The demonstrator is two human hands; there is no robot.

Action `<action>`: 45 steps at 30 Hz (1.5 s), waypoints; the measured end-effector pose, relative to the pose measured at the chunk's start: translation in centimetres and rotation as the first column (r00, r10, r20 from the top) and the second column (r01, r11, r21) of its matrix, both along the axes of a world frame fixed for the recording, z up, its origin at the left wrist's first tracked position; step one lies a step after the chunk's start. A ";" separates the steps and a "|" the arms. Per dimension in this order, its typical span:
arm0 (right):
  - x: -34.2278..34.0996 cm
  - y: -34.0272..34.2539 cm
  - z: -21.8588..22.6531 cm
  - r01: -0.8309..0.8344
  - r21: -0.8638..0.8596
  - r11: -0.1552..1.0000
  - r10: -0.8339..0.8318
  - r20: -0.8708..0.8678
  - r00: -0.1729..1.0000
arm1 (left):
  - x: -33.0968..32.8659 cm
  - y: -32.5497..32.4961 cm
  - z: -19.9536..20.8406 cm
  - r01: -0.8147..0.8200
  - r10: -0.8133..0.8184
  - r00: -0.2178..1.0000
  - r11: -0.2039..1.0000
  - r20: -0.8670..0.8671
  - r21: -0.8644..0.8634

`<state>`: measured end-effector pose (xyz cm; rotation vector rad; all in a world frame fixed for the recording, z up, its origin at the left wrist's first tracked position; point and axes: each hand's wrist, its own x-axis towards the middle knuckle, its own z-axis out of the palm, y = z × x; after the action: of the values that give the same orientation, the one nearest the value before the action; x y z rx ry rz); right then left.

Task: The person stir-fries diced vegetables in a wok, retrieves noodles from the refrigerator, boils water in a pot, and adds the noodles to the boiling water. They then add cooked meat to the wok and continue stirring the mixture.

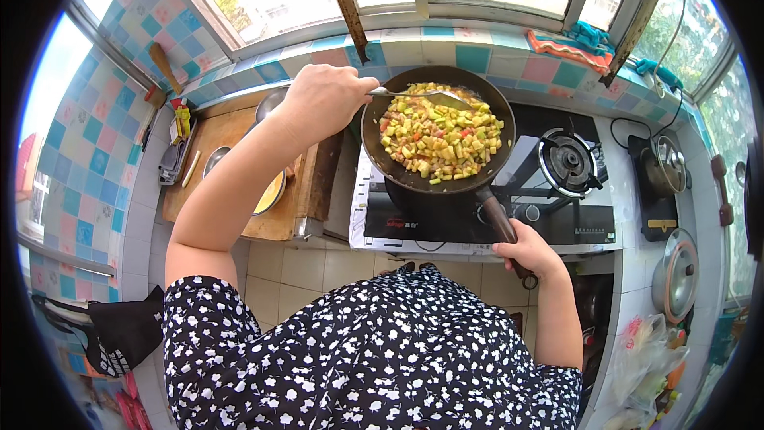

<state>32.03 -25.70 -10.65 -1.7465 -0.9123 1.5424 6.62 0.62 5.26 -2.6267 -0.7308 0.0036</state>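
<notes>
My left hand point(330, 95) is closed round the handle of a metal spatula point(446, 99). The spatula's head lies on the diced vegetables point(442, 137) in the pan, which are mostly yellow-green with small red and pinkish bits. Around the long brown handle of the dark frying pan point(378, 155), my right hand point(529, 251) is wrapped near its end. The pan sits over the left side of the black gas stove point(469, 227), and the burner beneath it is hidden.
The stove's right burner point(568, 161) has no pan on it. Left of the stove, a wooden cutting board point(208, 143) holds bowls. At the right stand a small pot point(667, 166) and a glass lid point(676, 275). Cloths point(570, 49) lie on the tiled window ledge.
</notes>
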 end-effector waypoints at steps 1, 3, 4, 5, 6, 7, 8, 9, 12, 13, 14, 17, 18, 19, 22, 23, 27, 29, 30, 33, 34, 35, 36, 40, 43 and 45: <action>0.0 0.0 -0.1 -0.002 -0.001 1.000 0.002 -0.002 1.000 | 1.7 0.8 -0.6 -0.008 0.008 1.000 1.000 0.005 0.018; 0.0 0.0 0.1 -0.012 -0.008 1.000 0.012 0.003 1.000 | 5.4 3.1 -2.6 -0.086 0.086 0.993 0.996 -0.077 0.002; -0.2 0.1 0.3 -0.015 -0.011 1.000 0.015 0.004 1.000 | 6.6 4.0 -3.6 -0.097 0.096 0.990 0.995 -0.106 -0.007; -0.3 0.2 0.5 -0.024 -0.013 1.000 0.024 0.005 1.000 | 7.3 5.1 -4.9 -0.112 0.107 0.991 0.992 -0.085 -0.056; -0.3 0.3 0.5 -0.033 -0.020 0.999 0.033 0.012 0.999 | 7.8 5.4 -6.0 -0.077 0.070 0.995 0.992 -0.073 -0.099; -0.4 0.4 0.6 -0.038 -0.016 0.999 0.038 0.008 0.999 | 7.8 5.8 -6.7 -0.044 0.036 0.998 0.989 -0.060 -0.140; -0.3 0.4 0.6 -0.037 -0.015 0.999 0.037 0.005 0.999 | 7.8 5.5 -6.7 0.019 -0.026 0.999 0.988 -0.048 -0.151; -0.3 0.3 0.5 -0.024 -0.019 1.000 0.024 0.001 1.000 | 7.9 4.4 -6.5 0.094 -0.101 0.994 0.982 -0.034 -0.165; -0.2 0.1 0.4 -0.002 -0.028 1.000 0.002 0.008 1.000 | 6.0 4.1 -5.8 0.353 -0.357 0.930 0.934 -0.090 -0.060; -0.2 0.1 0.5 -0.008 -0.026 1.000 0.008 0.010 1.000 | 4.7 4.3 -5.8 0.469 -0.469 0.881 0.883 -0.065 -0.003; -0.2 0.2 0.5 -0.012 -0.024 1.000 0.013 0.014 1.000 | 3.5 3.9 -5.3 0.525 -0.521 0.849 0.851 -0.086 0.031; -0.1 0.2 0.3 -0.013 -0.008 1.000 0.013 0.007 1.000 | 0.4 2.4 -4.4 0.570 -0.554 0.819 0.815 -0.150 0.103; 0.0 0.3 0.1 -0.017 0.001 1.000 0.017 -0.001 1.000 | -0.7 1.9 -3.8 0.551 -0.538 0.834 0.826 -0.125 0.118; 0.0 0.3 0.1 -0.021 0.006 1.000 0.021 -0.005 1.000 | -1.9 1.1 -2.6 0.481 -0.467 0.872 0.872 -0.145 0.085; -0.1 0.3 0.2 -0.010 0.003 1.000 0.010 -0.007 1.000 | -3.7 -1.9 1.4 0.240 -0.243 0.943 0.970 -0.227 -0.042; 0.0 0.1 0.2 0.000 -0.007 1.000 0.000 -0.002 1.000 | -3.4 -3.2 2.6 0.138 -0.161 0.949 0.985 -0.271 -0.102; -0.1 0.1 0.4 0.011 0.008 1.000 -0.011 -0.019 1.000 | -2.4 -4.2 -0.5 -0.012 -0.083 0.913 0.973 -0.400 -0.229; -0.3 0.3 0.2 -0.021 0.022 1.000 0.021 -0.023 1.000 | -1.8 -4.0 -3.6 -0.086 0.023 0.944 0.980 -0.328 -0.179; -0.4 0.3 0.1 -0.027 0.028 0.999 0.028 -0.022 0.999 | -1.6 -3.3 -4.8 -0.073 0.028 0.963 0.985 -0.268 -0.159; -0.2 0.3 -0.2 -0.034 0.018 0.999 0.034 -0.018 0.999 | -0.5 -2.4 -3.6 -0.123 0.070 0.962 0.974 -0.264 -0.191; -0.1 0.3 -0.2 -0.033 0.021 0.999 0.033 -0.015 0.999 | -0.5 -2.4 -2.3 -0.152 0.096 0.966 0.962 -0.241 -0.226; 0.0 0.2 -0.3 -0.025 0.016 1.000 0.025 -0.016 1.000 | -0.7 -2.7 -0.4 -0.097 0.061 0.987 0.962 -0.146 -0.257; 0.1 0.1 -0.4 -0.019 0.014 1.000 0.020 -0.015 1.000 | -0.4 -2.9 0.8 -0.087 0.059 0.991 0.966 -0.118 -0.244; -0.1 0.1 -0.1 -0.014 0.026 1.000 0.014 -0.023 1.000 | 2.1 -2.1 -0.5 0.026 -0.005 0.995 0.975 0.097 -0.219; -0.1 0.2 0.2 -0.024 0.021 1.000 0.024 -0.012 1.000 | 3.6 0.9 -4.0 0.082 -0.050 0.990 0.964 0.132 -0.251; -0.3 0.3 0.5 -0.029 0.018 0.999 0.029 -0.014 0.999 | 3.5 2.4 -6.6 0.137 -0.100 0.984 0.954 0.149 -0.267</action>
<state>31.76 -25.38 -10.18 -1.7153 -0.9449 1.5584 10.15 2.98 -1.31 -2.9592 -0.6548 -0.1150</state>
